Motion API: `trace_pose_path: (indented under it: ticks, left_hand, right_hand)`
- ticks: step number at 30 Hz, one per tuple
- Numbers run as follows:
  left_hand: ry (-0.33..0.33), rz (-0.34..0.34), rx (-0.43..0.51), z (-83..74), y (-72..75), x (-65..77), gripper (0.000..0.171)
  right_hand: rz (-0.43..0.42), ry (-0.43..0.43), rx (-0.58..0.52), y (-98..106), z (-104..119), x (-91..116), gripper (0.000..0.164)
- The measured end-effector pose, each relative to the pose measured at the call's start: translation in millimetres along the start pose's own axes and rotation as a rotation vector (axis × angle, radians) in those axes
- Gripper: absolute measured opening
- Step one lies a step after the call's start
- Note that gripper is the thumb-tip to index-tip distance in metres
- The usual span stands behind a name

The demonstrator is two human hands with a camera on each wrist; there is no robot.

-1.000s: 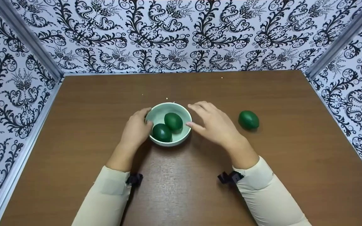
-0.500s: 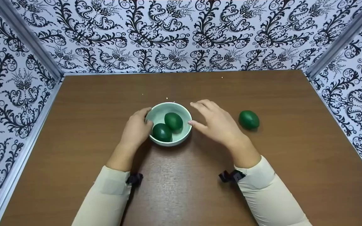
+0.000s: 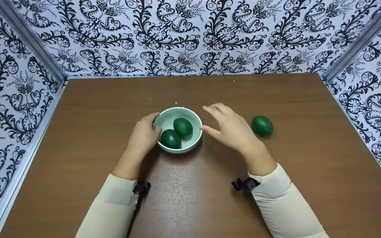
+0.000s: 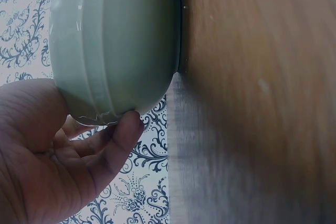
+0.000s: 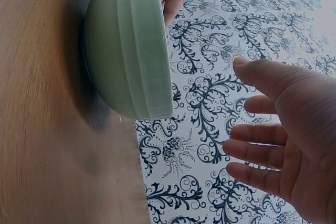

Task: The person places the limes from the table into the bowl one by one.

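Observation:
A pale green bowl (image 3: 195, 138) stands on the wooden table, left of the middle in the head view. Two glossy, dark green oval fruits lie in it, the nearer fruit (image 3: 171, 138) against the farther fruit (image 3: 183, 127). My left hand (image 3: 144, 134) grips the bowl's left side, thumb over the rim; in the left wrist view its fingers (image 4: 126, 132) press the outer wall. My right hand (image 3: 232, 129) is spread, palm towards the bowl's right side, holding nothing. In the right wrist view a gap shows between its fingertips (image 5: 236, 148) and the bowl.
A third dark green fruit (image 3: 262, 126) lies on the table (image 3: 296, 158) to the right of my right hand. Patterned black-and-white walls (image 3: 190, 36) enclose the table at the back and both sides. Tiny white specks dot the tabletop behind the bowl.
My right hand has drawn slightly away from the bowl, to the right. The left hand, the bowl and the fruits stay where they were.

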State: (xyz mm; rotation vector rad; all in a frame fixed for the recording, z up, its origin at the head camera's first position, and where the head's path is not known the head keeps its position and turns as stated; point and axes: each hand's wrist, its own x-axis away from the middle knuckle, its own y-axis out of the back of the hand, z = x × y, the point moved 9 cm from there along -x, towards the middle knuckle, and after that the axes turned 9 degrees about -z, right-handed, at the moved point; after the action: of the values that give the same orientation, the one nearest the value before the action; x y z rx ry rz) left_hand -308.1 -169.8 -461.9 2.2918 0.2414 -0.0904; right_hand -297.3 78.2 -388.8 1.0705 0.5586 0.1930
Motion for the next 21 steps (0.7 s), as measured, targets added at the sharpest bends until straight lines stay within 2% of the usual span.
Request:
trace_pose_path:
  ticks: [21]
  left_hand:
    - [0.006, 0.003, 0.026, 0.9, -1.0, -0.2, 0.053]
  right_hand:
    - [0.039, -0.046, 0.01, -1, -12, 0, 0.069]
